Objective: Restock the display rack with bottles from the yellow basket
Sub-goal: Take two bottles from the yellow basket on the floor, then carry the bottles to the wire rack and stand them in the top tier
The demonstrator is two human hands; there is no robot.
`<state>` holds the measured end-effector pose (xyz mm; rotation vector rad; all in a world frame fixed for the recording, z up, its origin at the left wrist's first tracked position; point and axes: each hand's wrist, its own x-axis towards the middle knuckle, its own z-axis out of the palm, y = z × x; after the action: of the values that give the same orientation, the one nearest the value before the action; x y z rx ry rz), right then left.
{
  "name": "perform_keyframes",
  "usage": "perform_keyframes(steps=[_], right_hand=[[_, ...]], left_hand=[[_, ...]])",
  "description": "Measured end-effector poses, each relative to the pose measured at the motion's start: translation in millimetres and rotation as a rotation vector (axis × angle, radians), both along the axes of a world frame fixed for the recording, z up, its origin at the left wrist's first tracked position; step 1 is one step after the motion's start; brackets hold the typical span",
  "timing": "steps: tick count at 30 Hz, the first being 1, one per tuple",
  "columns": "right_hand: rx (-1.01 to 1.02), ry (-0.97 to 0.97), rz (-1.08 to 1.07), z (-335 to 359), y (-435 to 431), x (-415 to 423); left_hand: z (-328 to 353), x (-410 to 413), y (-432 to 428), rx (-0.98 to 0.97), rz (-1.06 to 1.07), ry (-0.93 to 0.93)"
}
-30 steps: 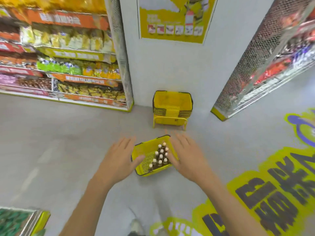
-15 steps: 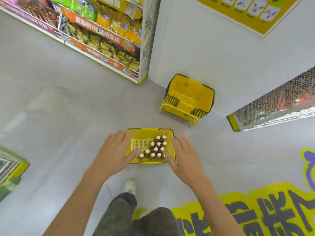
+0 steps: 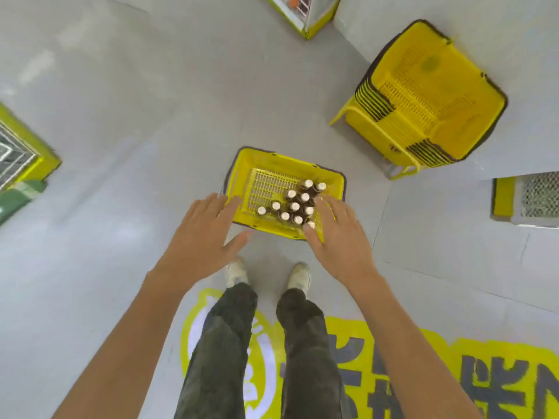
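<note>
Yellow basket sits on the grey floor, directly ahead of both sets of fingertips, just beyond the person's shoes. Left hand: palm down, fingers spread wide, empty; fingertips overlap the basket's near-left rim in view, contact can't be confirmed. Between the two hands: brown bottles with pale caps, upright, clustered in the basket's right half; left half shows bare mesh bottom. Right hand: palm down, fingers splayed, holding nothing; fingertips over the near-right rim, just beside the nearest caps, thumb tip at the front rim. Further right, past the right fingers and well apart: stack of empty yellow baskets by the wall.
</note>
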<state>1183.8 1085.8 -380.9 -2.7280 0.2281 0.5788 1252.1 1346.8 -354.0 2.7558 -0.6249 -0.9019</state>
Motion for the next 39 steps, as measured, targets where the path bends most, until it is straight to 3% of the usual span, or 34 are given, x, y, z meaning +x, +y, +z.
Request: perform_keyframes(steps=[5,14,21,24,31,35,39], right_hand=[[0.016,0.061,0.071,-129,-22,6],[0.009,0.074,0.129,-407,-22,48],[-0.095,0.008,0.227,-502,-33,80],[-0.14,0.016,0.291,-509,-36,95],[-0.012,-0.073,0.265,-483,-33,101],[0.118,-0.244,0.281,-370,-14,101],[0.235,-0.415,0.308,-181,24,103]], left_hand=[[-132,-9,-23,-0.039,0.043,0.08],[-429,9,-36,-0.071,0.07,0.09],[-545,19,-39,-0.169,0.079,0.143],[-558,31,-40,-0.286,0.116,0.128],[-542,31,-29,-0.513,0.268,0.131],[-428,34,-14,-0.678,0.421,0.076],[-233,40,12,-0.786,0.458,0.014]])
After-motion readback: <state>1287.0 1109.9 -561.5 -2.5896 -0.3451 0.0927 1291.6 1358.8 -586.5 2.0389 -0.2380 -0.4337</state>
